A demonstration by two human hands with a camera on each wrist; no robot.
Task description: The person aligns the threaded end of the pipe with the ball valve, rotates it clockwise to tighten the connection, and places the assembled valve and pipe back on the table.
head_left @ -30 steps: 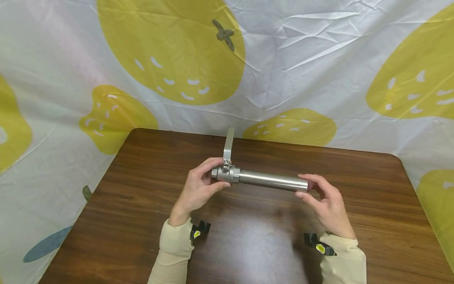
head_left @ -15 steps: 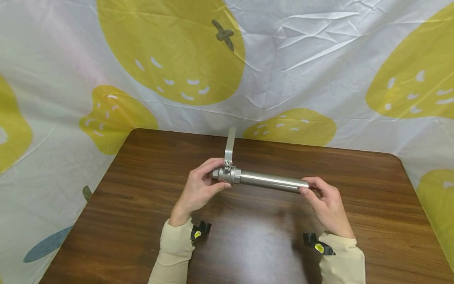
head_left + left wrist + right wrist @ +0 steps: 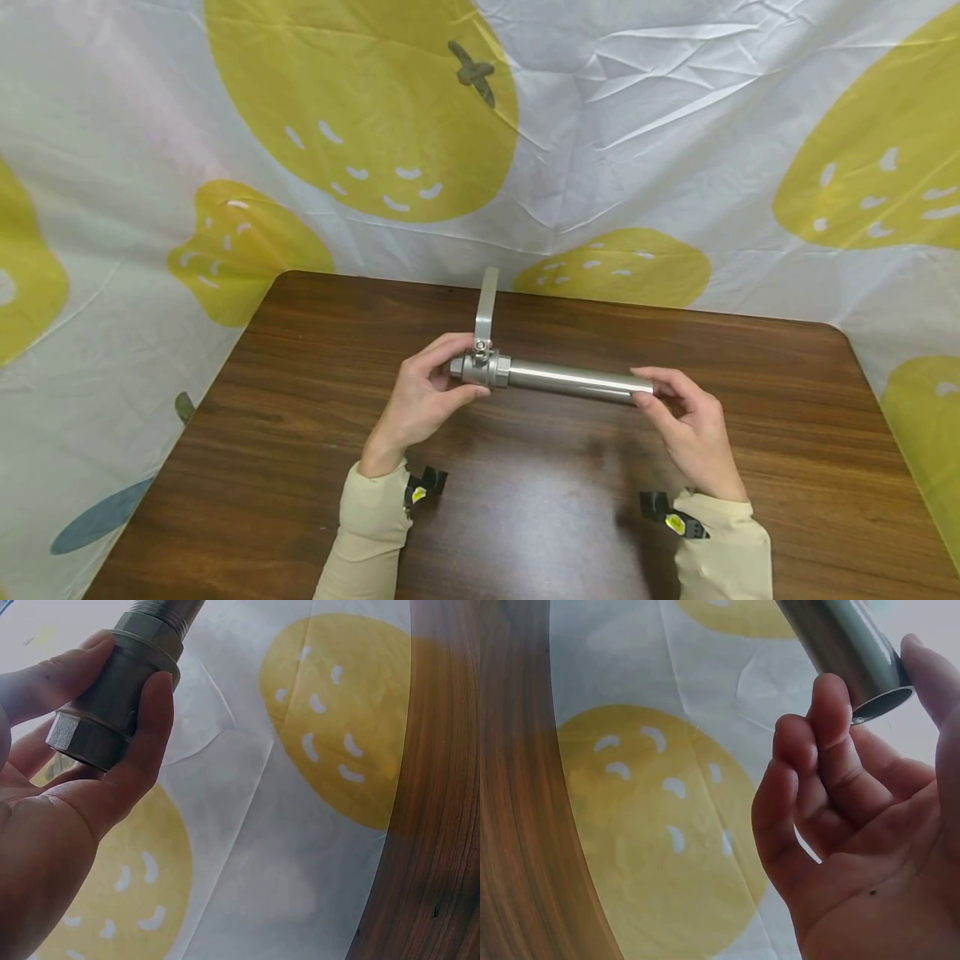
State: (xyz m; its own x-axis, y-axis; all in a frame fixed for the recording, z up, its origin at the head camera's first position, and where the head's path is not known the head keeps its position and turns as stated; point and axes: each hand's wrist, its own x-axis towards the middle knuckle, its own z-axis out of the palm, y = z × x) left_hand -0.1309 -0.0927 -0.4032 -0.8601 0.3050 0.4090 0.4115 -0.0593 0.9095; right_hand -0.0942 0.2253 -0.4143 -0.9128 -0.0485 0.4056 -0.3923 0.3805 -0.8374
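A silver ball valve [image 3: 477,368] with a long flat lever handle [image 3: 486,307] is joined to a smooth metal pipe [image 3: 573,380]. My left hand [image 3: 416,400] grips the valve body between thumb and fingers; the lever points away toward the back. At the other end, my right hand [image 3: 693,429] pinches the pipe between thumb and fingers. In the right wrist view, the open rim of the pipe [image 3: 847,652] shows, with the other fingers loosely curled below it. The left wrist view shows the hex end of the valve [image 3: 88,741] near my palm.
Beneath both hands lies a dark wood table [image 3: 525,517] with rounded back corners. A white cloth [image 3: 600,150] printed with yellow fruit hangs behind and along the sides. Black straps with small devices [image 3: 678,523] sit at the wrists of the beige sleeves.
The valve and pipe have shifted slightly to the right. My right fingers have moved at the pipe's end, the upper one dropping and then rising back. My left hand keeps its grip.
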